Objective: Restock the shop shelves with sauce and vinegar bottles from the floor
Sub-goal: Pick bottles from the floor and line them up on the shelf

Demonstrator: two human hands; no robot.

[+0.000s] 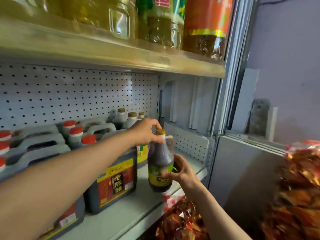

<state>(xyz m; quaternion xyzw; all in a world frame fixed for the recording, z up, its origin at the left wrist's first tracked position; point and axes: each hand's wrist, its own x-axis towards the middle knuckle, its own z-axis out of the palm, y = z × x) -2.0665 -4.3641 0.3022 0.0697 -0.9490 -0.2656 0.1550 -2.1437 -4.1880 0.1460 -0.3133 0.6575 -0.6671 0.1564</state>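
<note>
Head view, looking forward and down at a pale grey metal shop shelf backed by white perforated pegboard. Both hands carry one dark brown plastic vinegar bottle with a gold cap, moulded side handle and green-and-yellow label. It is held upright over the bare right end of the shelf; whether its base touches the shelf board cannot be told. The left hand reaches across from the left, fingers curled over the neck and cap. The right hand comes from below, fingers wrapped around the lower body at the label, thumb across its front.

Just left of the held bottle stands a large dark rectangular jug with a red-and-yellow label, first of a row of grey-handled, red-capped jugs running leftward. Three smaller gold-capped bottles stand behind, near the pegboard. On the shelf above stand clear jugs of yellow cooking oil. Red-and-gold foil packets fill the lower right.

Step in hand, as judged: placing this bottle in the open gap at the shelf's right end. The next move calls for setting the base flat beside the large jug, label outward, sliding it back toward the gold-capped bottles, then releasing both hands without tipping it.
</note>
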